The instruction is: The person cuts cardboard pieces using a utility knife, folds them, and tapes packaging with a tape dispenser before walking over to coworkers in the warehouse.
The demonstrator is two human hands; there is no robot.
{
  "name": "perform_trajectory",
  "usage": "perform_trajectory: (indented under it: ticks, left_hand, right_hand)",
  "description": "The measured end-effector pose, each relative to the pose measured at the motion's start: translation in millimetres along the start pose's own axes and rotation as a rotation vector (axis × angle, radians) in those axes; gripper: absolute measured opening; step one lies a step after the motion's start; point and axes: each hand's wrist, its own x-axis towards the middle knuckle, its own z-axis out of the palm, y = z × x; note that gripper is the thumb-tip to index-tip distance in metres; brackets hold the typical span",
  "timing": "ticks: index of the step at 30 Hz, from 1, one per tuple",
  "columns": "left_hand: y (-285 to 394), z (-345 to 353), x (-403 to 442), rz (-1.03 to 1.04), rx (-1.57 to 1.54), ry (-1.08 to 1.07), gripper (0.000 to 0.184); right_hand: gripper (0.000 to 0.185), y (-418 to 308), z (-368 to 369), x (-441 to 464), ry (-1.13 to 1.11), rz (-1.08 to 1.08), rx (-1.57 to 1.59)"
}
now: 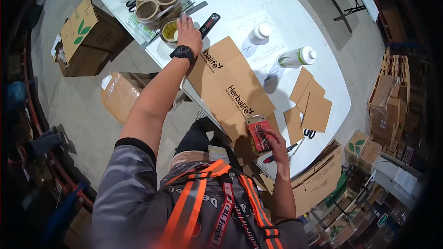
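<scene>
My left hand is at a roll of packing tape with a yellow inner core, its fingers closed along the roll's right side; the thumb is partly hidden. In my right hand is a red tape dispenser with a metal front, held over the near end of a flat brown carton printed "Herbalife". A black-handled cutter lies right of my left hand. Behind the roll stand several wrapped tape rolls.
Two white bottles stand on papers on the white table. Cardboard pieces and black-handled scissors lie at the right. Open boxes stand on the floor at left; flattened cartons lean at the near edge.
</scene>
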Motion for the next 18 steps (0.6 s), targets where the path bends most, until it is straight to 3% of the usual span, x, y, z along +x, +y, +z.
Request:
perform_trajectory:
  ticks: [4, 7, 11, 12, 13, 16, 18]
  left_hand:
    - [4, 19, 64, 0.012, -0.061, 0.078, 0.028]
    - [13, 9, 80, 0.126, -0.326, 0.464, 0.026]
    - [-16, -15, 29, 0.043, -0.454, 0.471, 0.041]
    - [-26, -16, 4, -0.021, -0.418, 0.333, 0.047]
    - [-36, -1, -16, -0.065, -0.373, 0.26, 0.048]
    - [-64, 20, -42, 0.068, -0.163, 0.2, 0.033]
    - [-75, 25, -37, 0.008, -0.149, 0.14, 0.027]
  right_hand:
    - [0.031, -23, 11, 1, 0.042, 0.071, -0.031]
    - [0.031, -26, 7, -1, 0.011, 0.124, -0.06]
    - [0.032, -26, 7, 0, 0.035, 0.106, -0.048]
    - [0.032, -25, 7, 2, 0.04, 0.051, -0.051]
    - [0.033, -30, 5, 1, 0.023, 0.14, -0.055]
    - [0.032, -21, 2, 5, 0.001, 0.101, -0.057]
    - [0.03, -20, -6, 7, -0.066, 0.179, -0.054]
